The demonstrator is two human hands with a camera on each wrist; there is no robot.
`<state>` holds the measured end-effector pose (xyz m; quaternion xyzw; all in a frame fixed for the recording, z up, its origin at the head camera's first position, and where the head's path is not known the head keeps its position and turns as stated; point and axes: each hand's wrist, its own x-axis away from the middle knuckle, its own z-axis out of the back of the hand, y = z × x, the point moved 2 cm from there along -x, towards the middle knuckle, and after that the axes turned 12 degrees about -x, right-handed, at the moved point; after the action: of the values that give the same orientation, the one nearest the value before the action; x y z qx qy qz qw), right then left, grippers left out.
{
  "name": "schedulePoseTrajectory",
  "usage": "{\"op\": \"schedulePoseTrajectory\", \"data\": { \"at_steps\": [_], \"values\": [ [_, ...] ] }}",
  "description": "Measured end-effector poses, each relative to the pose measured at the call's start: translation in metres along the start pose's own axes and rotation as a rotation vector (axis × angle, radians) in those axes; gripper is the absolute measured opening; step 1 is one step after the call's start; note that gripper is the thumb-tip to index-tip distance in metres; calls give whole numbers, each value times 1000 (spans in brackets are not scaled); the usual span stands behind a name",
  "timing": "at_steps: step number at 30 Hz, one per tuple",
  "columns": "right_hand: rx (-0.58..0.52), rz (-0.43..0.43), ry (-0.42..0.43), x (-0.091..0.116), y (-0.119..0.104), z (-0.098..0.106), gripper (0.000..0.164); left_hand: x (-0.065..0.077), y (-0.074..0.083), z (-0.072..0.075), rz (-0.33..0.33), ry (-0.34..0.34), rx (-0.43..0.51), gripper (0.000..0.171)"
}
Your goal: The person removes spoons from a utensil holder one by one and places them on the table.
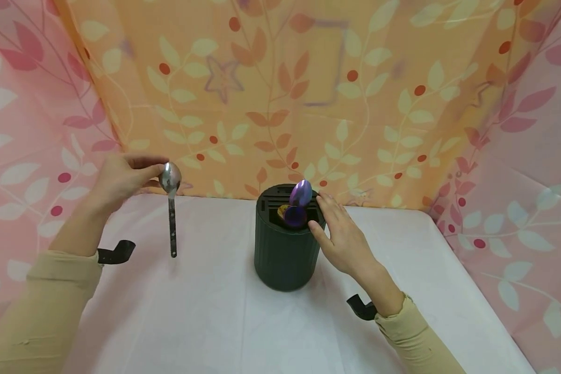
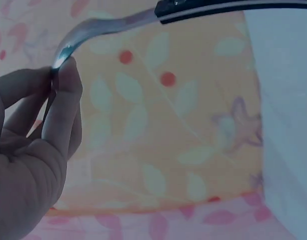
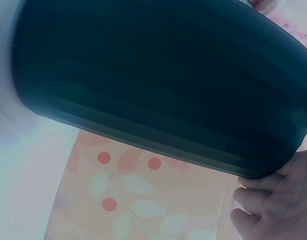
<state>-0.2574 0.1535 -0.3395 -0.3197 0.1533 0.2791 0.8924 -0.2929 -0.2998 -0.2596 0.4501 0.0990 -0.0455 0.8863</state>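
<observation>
At the left, my left hand point(image 1: 126, 182) pinches the bowl of a metal spoon point(image 1: 172, 208) between thumb and fingertips. Its dark, riveted handle hangs straight down over the table; in the left wrist view the spoon point(image 2: 108, 25) runs off to the upper right. A dark green ribbed utensil holder point(image 1: 282, 259) stands upright near the middle. My right hand point(image 1: 343, 234) rests against the right side of its rim, fingers fairly straight. Inside the holder, a purple spoon point(image 1: 301, 193), a darker purple one point(image 1: 295, 216) and a gold-coloured piece point(image 1: 281, 212) show their upper ends; their lower parts are hidden.
A white cloth covers the table point(image 1: 205, 311). Behind it hangs an orange leaf-patterned curtain point(image 1: 271, 104), with pink patterned cloth point(image 1: 18, 130) on both sides. Black curved pieces point(image 1: 117, 252) stick out at both wrists.
</observation>
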Motion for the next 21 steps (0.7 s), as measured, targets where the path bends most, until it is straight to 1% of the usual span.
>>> {"op": "schedulePoseTrajectory", "data": {
  "at_steps": [3, 7, 10, 12, 14, 17, 19, 21],
  "values": [
    [-2, 1, -3, 0, 1, 0, 68, -9, -22, 6, 34, -103, -112, 49],
    [-9, -1, -2, 0, 1, -1, 69, -18, -56, 15, 71, -224, -215, 49],
    [-12, -3, -1, 0, 1, -1, 69, -22, -82, 22, 112, -323, -254, 48],
    [-13, -5, -1, 0, 1, -1, 69, -22, -98, 24, 137, -375, -256, 47],
    [-14, -5, 2, 0, 2, -2, 69, -21, -111, 26, 144, -408, -257, 45],
    [-16, -3, 6, 0, 1, -2, 68, -19, -128, 29, 154, -422, -261, 42],
    [-20, -6, 5, 0, 1, -1, 68, -16, -138, 33, 160, -437, -290, 41],
    [-23, -11, 3, 0, 0, -1, 69, -13, -148, 36, 183, -451, -314, 42]
  ]
}}
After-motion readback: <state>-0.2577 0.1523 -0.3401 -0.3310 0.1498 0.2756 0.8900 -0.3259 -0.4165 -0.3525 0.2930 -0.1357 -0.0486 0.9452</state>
